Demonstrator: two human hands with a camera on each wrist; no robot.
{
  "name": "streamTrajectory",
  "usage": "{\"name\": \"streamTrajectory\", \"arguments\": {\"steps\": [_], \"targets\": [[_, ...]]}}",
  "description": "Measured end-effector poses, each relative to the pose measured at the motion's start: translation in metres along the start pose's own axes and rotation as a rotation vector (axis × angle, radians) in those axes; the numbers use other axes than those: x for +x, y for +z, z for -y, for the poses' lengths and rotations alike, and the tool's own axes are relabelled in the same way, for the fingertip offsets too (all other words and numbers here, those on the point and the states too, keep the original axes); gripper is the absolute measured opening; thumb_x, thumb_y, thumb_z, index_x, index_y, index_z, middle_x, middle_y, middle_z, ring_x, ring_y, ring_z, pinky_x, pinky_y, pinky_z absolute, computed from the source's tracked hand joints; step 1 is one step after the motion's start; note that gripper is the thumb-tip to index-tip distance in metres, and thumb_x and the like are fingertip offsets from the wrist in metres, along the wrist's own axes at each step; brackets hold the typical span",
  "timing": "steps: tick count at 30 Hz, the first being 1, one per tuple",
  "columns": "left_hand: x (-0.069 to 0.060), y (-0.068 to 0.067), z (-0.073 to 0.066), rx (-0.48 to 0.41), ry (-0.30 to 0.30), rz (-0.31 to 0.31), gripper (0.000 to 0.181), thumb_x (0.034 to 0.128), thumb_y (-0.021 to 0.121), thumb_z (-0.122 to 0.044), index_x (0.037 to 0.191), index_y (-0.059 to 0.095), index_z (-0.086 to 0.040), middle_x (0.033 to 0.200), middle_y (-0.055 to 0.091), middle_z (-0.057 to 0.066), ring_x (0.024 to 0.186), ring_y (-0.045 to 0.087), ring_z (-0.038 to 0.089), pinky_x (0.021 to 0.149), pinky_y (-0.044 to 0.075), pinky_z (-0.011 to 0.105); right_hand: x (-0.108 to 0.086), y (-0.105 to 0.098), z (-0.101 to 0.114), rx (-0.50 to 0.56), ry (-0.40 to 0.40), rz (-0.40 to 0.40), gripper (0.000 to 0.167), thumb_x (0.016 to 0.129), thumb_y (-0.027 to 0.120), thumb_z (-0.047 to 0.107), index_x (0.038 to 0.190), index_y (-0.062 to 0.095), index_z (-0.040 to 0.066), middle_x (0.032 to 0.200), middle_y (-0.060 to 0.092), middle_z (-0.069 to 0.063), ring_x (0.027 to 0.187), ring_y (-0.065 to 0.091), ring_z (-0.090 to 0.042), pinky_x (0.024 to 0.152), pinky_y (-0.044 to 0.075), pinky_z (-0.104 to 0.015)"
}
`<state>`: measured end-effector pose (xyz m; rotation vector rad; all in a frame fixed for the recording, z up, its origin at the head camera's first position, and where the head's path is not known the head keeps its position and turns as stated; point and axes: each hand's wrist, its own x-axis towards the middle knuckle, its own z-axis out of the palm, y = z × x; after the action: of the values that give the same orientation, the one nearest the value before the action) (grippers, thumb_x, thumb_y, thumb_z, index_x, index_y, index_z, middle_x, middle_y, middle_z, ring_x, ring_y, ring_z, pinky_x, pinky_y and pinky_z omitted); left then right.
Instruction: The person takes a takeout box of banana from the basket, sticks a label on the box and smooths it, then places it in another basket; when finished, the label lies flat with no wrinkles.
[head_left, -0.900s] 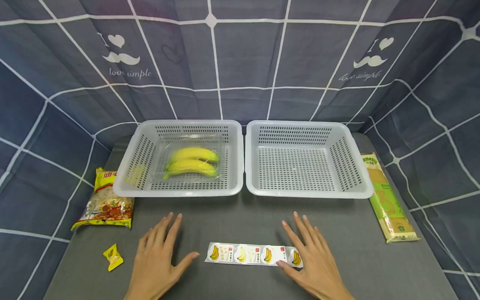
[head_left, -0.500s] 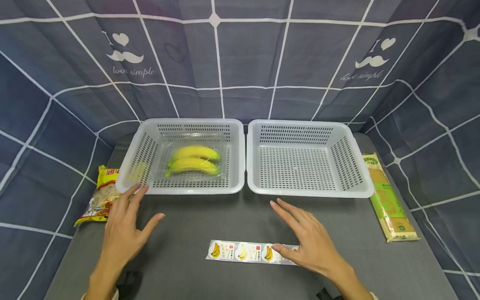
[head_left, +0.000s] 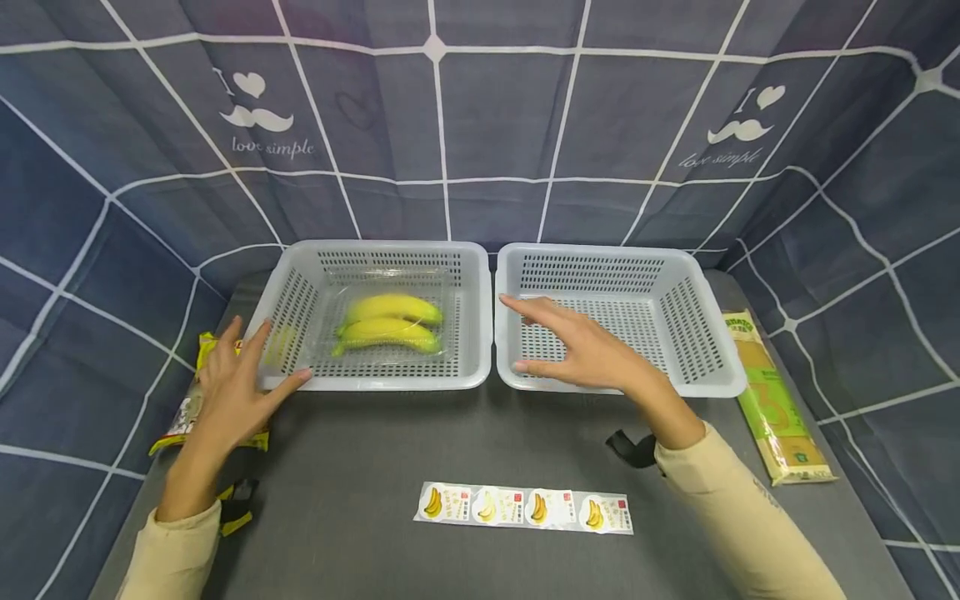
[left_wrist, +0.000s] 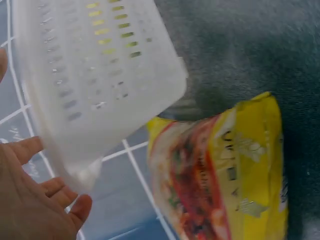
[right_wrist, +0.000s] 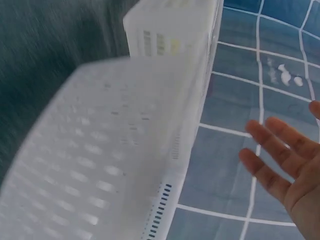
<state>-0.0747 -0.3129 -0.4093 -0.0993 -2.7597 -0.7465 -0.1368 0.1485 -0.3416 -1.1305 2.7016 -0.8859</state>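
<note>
In the head view my left hand (head_left: pixel 232 396) is at the left basket's (head_left: pixel 375 384) front left corner, fingers spread, holding nothing; whether it touches the rim I cannot tell. Inside that basket lies a clear plastic box with two bananas (head_left: pixel 390 333). My right hand (head_left: pixel 592 350) hovers over the left part of the right basket (head_left: pixel 622 389), fingers extended and nothing in them. The left wrist view has my left hand (left_wrist: pixel 37 200) beside the white basket (left_wrist: pixel 115 90). In the right wrist view my right hand (right_wrist: pixel 290 170) is apart from the baskets.
A yellow food bag (head_left: pixel 258 438) lies left of the left basket, partly behind my left hand. A green and yellow packet (head_left: pixel 783 408) lies at the right. A strip of banana stickers (head_left: pixel 525 507) lies at the front of the grey table (head_left: pixel 450 442). A patterned cloth hangs behind.
Both hands have moved forward from the table's front area: the left one leftward to the left basket's corner, the right one over the right basket, uncovering the right end of the sticker strip.
</note>
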Motion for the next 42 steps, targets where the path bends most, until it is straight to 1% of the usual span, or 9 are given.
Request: {"name": "streamTrajectory", "arguments": {"steps": [3, 8, 15, 18, 23, 28, 34, 37, 42], "targets": [[0.001, 0.002, 0.005, 0.012, -0.010, 0.024, 0.091, 0.0839, 0.071, -0.052, 0.154, 0.030, -0.011, 0.160, 0.010, 0.026, 0.139, 0.015, 0.057, 0.095, 0.013, 0.076, 0.028, -0.007, -0.009, 0.037, -0.045, 0.009, 0.077, 0.088, 0.070, 0.046, 0.153, 0.032, 0.031, 0.145, 0.051, -0.001, 0.124, 0.055, -0.022, 0.102, 0.045, -0.049], [0.001, 0.006, 0.009, -0.031, -0.026, 0.052, 0.089, 0.0836, 0.073, -0.048, 0.153, 0.033, -0.010, 0.160, 0.008, 0.027, 0.140, 0.009, 0.057, 0.096, 0.010, 0.078, 0.076, -0.006, -0.018, 0.064, -0.083, 0.080, 0.074, 0.090, 0.068, 0.047, 0.153, 0.034, 0.028, 0.145, 0.050, 0.001, 0.128, 0.051, -0.025, 0.103, 0.043, -0.047], [0.000, 0.013, 0.013, -0.079, -0.027, 0.049, 0.096, 0.0837, 0.073, -0.051, 0.155, 0.025, -0.008, 0.161, 0.004, 0.026, 0.142, 0.002, 0.056, 0.098, 0.006, 0.077, 0.133, 0.016, -0.029, 0.029, -0.060, 0.273, 0.078, 0.090, 0.065, 0.052, 0.155, 0.030, 0.026, 0.158, 0.033, 0.004, 0.141, 0.039, -0.021, 0.112, 0.037, -0.043], [-0.001, 0.012, 0.012, -0.073, -0.050, 0.063, 0.101, 0.0821, 0.073, -0.053, 0.156, 0.021, -0.008, 0.161, 0.001, 0.026, 0.141, 0.002, 0.057, 0.097, 0.007, 0.076, 0.148, 0.027, -0.030, 0.019, -0.047, 0.315, 0.079, 0.090, 0.065, 0.050, 0.155, 0.030, 0.024, 0.159, 0.033, 0.000, 0.145, 0.032, -0.025, 0.115, 0.031, -0.046], [0.000, 0.011, 0.010, -0.063, -0.085, 0.099, 0.105, 0.0806, 0.075, -0.052, 0.157, 0.018, -0.007, 0.162, 0.000, 0.024, 0.142, 0.002, 0.055, 0.098, 0.008, 0.074, 0.163, 0.043, -0.035, -0.034, -0.008, 0.342, 0.084, 0.087, 0.068, 0.053, 0.156, 0.027, 0.027, 0.159, 0.027, -0.013, 0.147, 0.025, -0.031, 0.114, 0.030, -0.054], [0.000, 0.012, 0.011, -0.021, -0.079, 0.071, 0.107, 0.0769, 0.078, -0.053, 0.155, 0.023, -0.005, 0.161, 0.004, 0.025, 0.139, 0.007, 0.056, 0.095, 0.011, 0.071, 0.170, 0.055, -0.037, -0.083, 0.026, 0.389, 0.088, 0.083, 0.070, 0.057, 0.155, 0.028, 0.029, 0.161, 0.014, -0.023, 0.149, 0.017, -0.038, 0.115, 0.027, -0.058], [0.000, 0.014, 0.010, -0.009, -0.088, 0.062, 0.107, 0.0759, 0.078, -0.054, 0.155, 0.024, -0.006, 0.162, 0.005, 0.024, 0.137, 0.009, 0.056, 0.094, 0.011, 0.070, 0.170, 0.062, -0.038, -0.104, 0.050, 0.390, 0.090, 0.080, 0.071, 0.060, 0.154, 0.030, 0.032, 0.163, 0.008, -0.022, 0.150, 0.012, -0.038, 0.114, 0.026, -0.060], [0.000, 0.014, 0.010, -0.009, -0.098, 0.070, 0.107, 0.0764, 0.077, -0.054, 0.155, 0.024, -0.006, 0.162, 0.004, 0.023, 0.137, 0.008, 0.056, 0.095, 0.010, 0.070, 0.171, 0.064, -0.037, -0.092, 0.047, 0.392, 0.093, 0.079, 0.072, 0.061, 0.155, 0.029, 0.031, 0.162, 0.010, -0.022, 0.149, 0.016, -0.039, 0.113, 0.027, -0.061], [0.000, 0.014, 0.010, -0.007, -0.102, 0.071, 0.106, 0.0763, 0.078, -0.054, 0.154, 0.026, -0.004, 0.162, 0.005, 0.023, 0.137, 0.010, 0.055, 0.094, 0.010, 0.069, 0.176, 0.064, -0.035, -0.044, 0.030, 0.394, 0.096, 0.079, 0.076, 0.055, 0.156, 0.028, 0.024, 0.161, 0.021, -0.017, 0.147, 0.021, -0.036, 0.112, 0.029, -0.060]]}}
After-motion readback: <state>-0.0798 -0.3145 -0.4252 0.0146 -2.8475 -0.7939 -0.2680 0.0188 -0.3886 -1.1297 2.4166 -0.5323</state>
